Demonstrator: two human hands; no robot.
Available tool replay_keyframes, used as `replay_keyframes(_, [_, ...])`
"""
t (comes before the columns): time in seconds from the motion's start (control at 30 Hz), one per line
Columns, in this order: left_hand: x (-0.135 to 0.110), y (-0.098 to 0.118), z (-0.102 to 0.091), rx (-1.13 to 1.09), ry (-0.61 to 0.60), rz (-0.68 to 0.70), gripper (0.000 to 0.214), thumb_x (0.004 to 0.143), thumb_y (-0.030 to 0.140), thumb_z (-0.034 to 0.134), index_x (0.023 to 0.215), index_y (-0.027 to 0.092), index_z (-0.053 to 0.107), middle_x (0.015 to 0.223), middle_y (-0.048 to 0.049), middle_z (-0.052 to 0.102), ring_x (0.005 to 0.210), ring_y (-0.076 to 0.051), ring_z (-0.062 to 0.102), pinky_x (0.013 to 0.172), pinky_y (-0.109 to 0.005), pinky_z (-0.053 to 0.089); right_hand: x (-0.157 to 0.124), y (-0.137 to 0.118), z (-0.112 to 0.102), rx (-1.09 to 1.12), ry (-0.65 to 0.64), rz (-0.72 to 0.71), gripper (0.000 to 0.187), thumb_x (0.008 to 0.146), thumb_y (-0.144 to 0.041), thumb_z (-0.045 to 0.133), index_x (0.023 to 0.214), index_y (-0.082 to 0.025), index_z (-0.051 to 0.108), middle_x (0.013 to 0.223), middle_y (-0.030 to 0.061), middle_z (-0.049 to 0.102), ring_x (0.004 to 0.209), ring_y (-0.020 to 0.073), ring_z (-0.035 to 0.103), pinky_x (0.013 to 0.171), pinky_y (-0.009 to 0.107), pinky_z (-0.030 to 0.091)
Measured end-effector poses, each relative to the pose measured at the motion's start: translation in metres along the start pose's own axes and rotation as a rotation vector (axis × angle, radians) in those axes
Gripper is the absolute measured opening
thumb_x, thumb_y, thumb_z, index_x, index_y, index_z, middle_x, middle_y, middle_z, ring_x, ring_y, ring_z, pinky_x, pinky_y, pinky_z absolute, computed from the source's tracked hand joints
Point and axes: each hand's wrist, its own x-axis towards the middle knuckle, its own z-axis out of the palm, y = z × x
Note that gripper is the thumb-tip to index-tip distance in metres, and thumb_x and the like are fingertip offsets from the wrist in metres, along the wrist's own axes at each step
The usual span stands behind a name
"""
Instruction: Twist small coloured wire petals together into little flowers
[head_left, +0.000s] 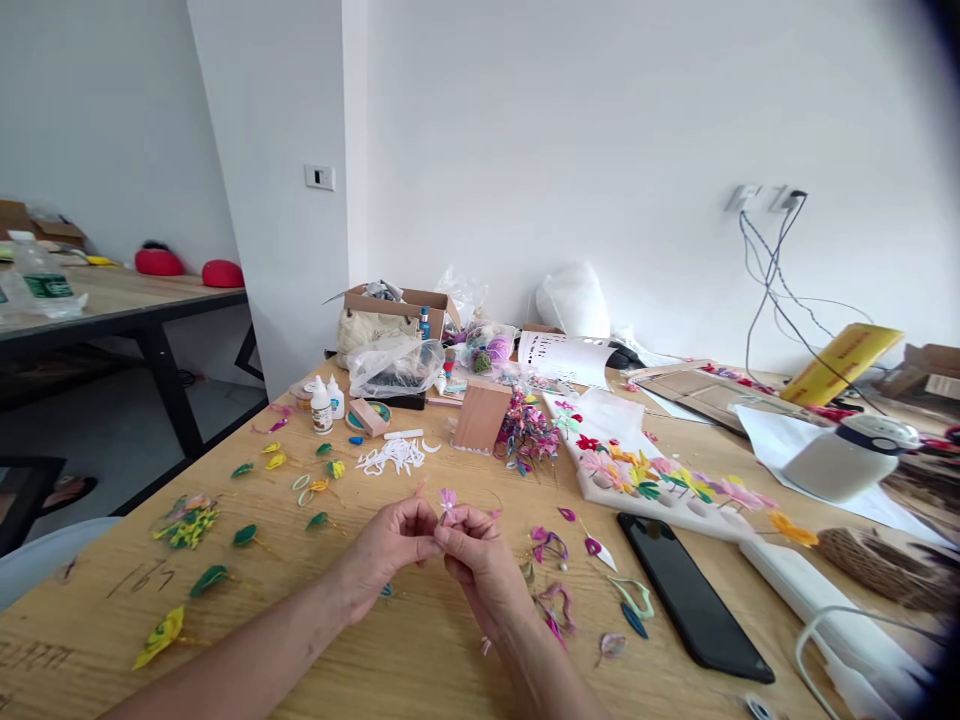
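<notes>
My left hand (pixel 390 545) and my right hand (pixel 480 560) meet over the wooden table (pixel 420 660), fingers pinched together. Between the fingertips sits a small pink flower piece (pixel 448 498) on a thin wire; both hands pinch it. Loose pink and purple petals (pixel 551 545) lie just to the right of my right hand. Green and yellow leaf shapes (pixel 244 535) lie scattered to the left of my left hand.
A black phone (pixel 690 600) lies flat at the right. Behind it is a white foam tray (pixel 660 495) of coloured flowers, a bunch of wired petals (pixel 525 435), a wooden block (pixel 480 415), glue bottles (pixel 322 405), white cut scraps (pixel 394 457) and a cardboard box (pixel 397 305).
</notes>
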Motion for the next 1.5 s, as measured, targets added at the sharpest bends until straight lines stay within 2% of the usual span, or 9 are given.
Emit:
replay_keyframes(0.1, [-0.001, 0.008, 0.000, 0.037, -0.064, -0.013, 0.018, 0.064, 0.026, 0.068, 0.077, 0.014, 0.062, 0.072, -0.0012, 0.058, 0.068, -0.014, 0.048, 0.060, -0.023, 0.032, 0.001, -0.004, -0.003, -0.018, 0.004, -0.026, 0.019, 0.057, -0.021, 0.073, 0.058, -0.014, 0.055, 0.045, -0.0081, 0.039, 0.039, 0.0024, 0.019, 0.038, 0.020, 0.007])
replay_keyframes(0.2, [-0.002, 0.014, 0.000, 0.108, -0.083, -0.042, 0.017, 0.067, 0.029, 0.064, 0.076, 0.014, 0.066, 0.070, -0.0019, 0.059, 0.066, -0.014, 0.047, 0.060, -0.023, 0.031, 0.001, -0.006, -0.005, -0.042, -0.003, -0.030, 0.019, 0.057, -0.021, 0.073, 0.057, -0.014, 0.056, 0.045, -0.0077, 0.040, 0.039, 0.0025, 0.019, 0.039, 0.020, 0.006])
replay_keyframes(0.5, [0.002, 0.016, -0.002, 0.210, 0.008, -0.084, 0.010, 0.058, 0.022, 0.066, 0.051, 0.015, 0.064, 0.045, 0.0035, 0.049, 0.051, -0.012, 0.039, 0.055, -0.024, 0.028, 0.000, -0.006, -0.001, -0.014, -0.003, 0.028, 0.024, 0.049, -0.024, 0.077, 0.055, -0.014, 0.056, 0.043, -0.0087, 0.042, 0.036, 0.0017, 0.016, 0.038, 0.021, 0.005])
replay_keyframes(0.73, [-0.001, 0.005, -0.006, 0.015, -0.002, -0.072, 0.017, 0.062, 0.026, 0.068, 0.057, 0.014, 0.057, 0.056, 0.0033, 0.048, 0.057, -0.011, 0.039, 0.056, -0.022, 0.029, -0.004, -0.007, 0.002, 0.084, -0.097, 0.028, 0.018, 0.060, -0.026, 0.070, 0.062, -0.014, 0.056, 0.043, -0.0098, 0.033, 0.038, 0.0026, 0.012, 0.038, 0.020, 0.006])
replay_keyframes(0.93, [-0.002, -0.002, -0.002, -0.152, 0.038, -0.085, 0.024, 0.063, 0.027, 0.069, 0.055, 0.015, 0.050, 0.058, 0.0035, 0.046, 0.058, -0.010, 0.041, 0.054, -0.021, 0.031, -0.007, -0.003, 0.009, 0.106, -0.035, 0.010, 0.010, 0.060, -0.019, 0.061, 0.066, -0.016, 0.054, 0.042, -0.0106, 0.028, 0.038, 0.0039, 0.014, 0.038, 0.018, 0.008])
replay_keyframes(1.03, [-0.003, -0.005, 0.001, -0.207, 0.027, -0.070, 0.022, 0.064, 0.027, 0.068, 0.058, 0.015, 0.051, 0.061, 0.0025, 0.049, 0.060, -0.011, 0.044, 0.054, -0.021, 0.032, -0.007, -0.001, 0.013, 0.093, -0.015, 0.007, 0.011, 0.059, -0.018, 0.061, 0.065, -0.017, 0.053, 0.043, -0.0102, 0.032, 0.037, 0.0032, 0.015, 0.037, 0.018, 0.008])
replay_keyframes(1.17, [-0.004, -0.006, 0.004, -0.184, 0.048, -0.064, 0.024, 0.063, 0.030, 0.069, 0.058, 0.015, 0.051, 0.059, 0.0025, 0.049, 0.058, -0.011, 0.042, 0.054, -0.022, 0.031, -0.006, 0.001, 0.015, 0.059, 0.008, 0.005, 0.019, 0.054, -0.020, 0.068, 0.061, -0.017, 0.051, 0.045, -0.0083, 0.042, 0.035, 0.0026, 0.026, 0.036, 0.018, 0.008])
replay_keyframes(1.27, [-0.004, -0.001, 0.007, -0.083, 0.080, -0.025, 0.025, 0.061, 0.032, 0.070, 0.056, 0.015, 0.052, 0.055, 0.0038, 0.047, 0.055, -0.010, 0.039, 0.053, -0.021, 0.028, -0.003, 0.002, 0.012, 0.050, 0.028, 0.001, 0.022, 0.053, -0.021, 0.072, 0.056, -0.016, 0.051, 0.042, -0.0083, 0.043, 0.033, 0.0022, 0.026, 0.036, 0.019, 0.008])
replay_keyframes(1.5, [-0.002, 0.010, 0.002, 0.104, -0.097, -0.052, 0.018, 0.067, 0.028, 0.064, 0.079, 0.016, 0.064, 0.074, -0.0019, 0.060, 0.066, -0.014, 0.045, 0.058, -0.023, 0.030, 0.001, -0.004, -0.001, -0.056, 0.073, -0.070, 0.016, 0.055, -0.020, 0.071, 0.055, -0.014, 0.056, 0.040, -0.0080, 0.043, 0.034, 0.0019, 0.022, 0.037, 0.021, 0.008])
